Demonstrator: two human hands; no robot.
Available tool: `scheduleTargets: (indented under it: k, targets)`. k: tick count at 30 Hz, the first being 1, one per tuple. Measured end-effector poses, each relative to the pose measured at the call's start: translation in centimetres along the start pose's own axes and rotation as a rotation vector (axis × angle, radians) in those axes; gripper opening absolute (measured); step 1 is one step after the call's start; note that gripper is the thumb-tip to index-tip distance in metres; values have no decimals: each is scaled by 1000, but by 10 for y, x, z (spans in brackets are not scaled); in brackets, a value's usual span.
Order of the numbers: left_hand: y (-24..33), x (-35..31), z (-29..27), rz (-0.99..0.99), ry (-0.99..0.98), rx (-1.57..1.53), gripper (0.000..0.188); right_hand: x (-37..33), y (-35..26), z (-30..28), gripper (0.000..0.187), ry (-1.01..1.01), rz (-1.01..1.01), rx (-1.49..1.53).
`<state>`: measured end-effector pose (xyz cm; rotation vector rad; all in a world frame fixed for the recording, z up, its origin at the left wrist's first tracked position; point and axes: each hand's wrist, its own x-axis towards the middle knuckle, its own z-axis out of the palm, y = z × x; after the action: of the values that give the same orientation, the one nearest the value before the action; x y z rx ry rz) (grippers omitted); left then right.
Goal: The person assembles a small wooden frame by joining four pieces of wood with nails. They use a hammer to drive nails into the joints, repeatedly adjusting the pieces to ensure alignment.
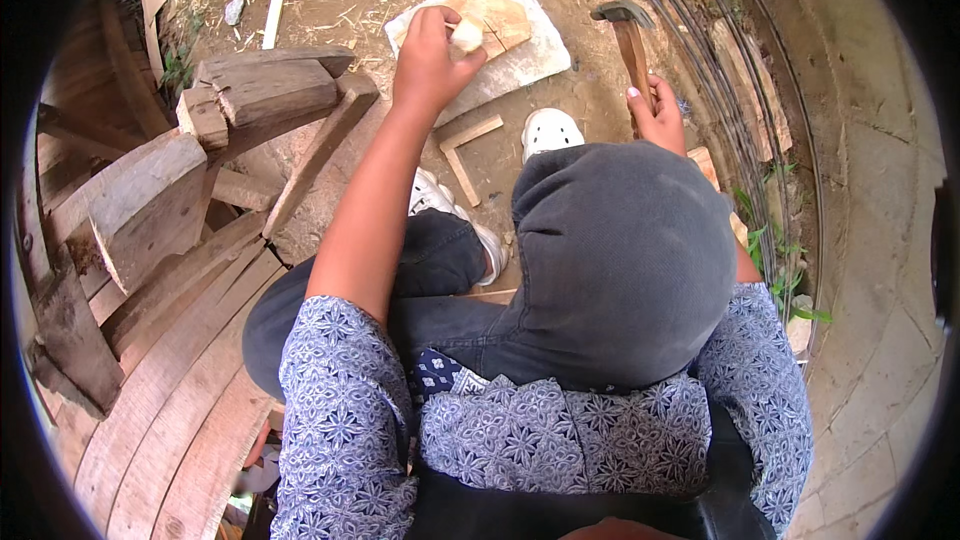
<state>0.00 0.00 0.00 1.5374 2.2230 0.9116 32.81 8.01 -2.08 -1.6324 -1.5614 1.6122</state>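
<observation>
My left hand pinches a small pale wooden piece over a flat, light-brown wooden board. A dark line runs across that board. Whether the pinched piece touches the board I cannot tell. Beneath the board lies a whitish slab on the ground. Off to the right, my right hand grips a hammer by its wooden handle. The hammer's dark metal head points up and away from me, apart from the slab. Part of the right forearm is hidden behind my raised knee.
An L-shaped wooden piece lies on the dirt between my white shoes. Rough timber blocks and planks fill the left side. Black cables run along the right, beside a paved strip. Wood chips litter the ground.
</observation>
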Motion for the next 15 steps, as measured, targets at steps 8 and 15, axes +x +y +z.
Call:
scheduleTargets:
  k: [8,15]
  targets:
    - [14,16,8,-183,-88,-238,46,-33,-124,-4,41,-303,-161,-141]
    - [7,11,18,-67,-36,-145,51,-29,-160,15,46,-323,-463,-236]
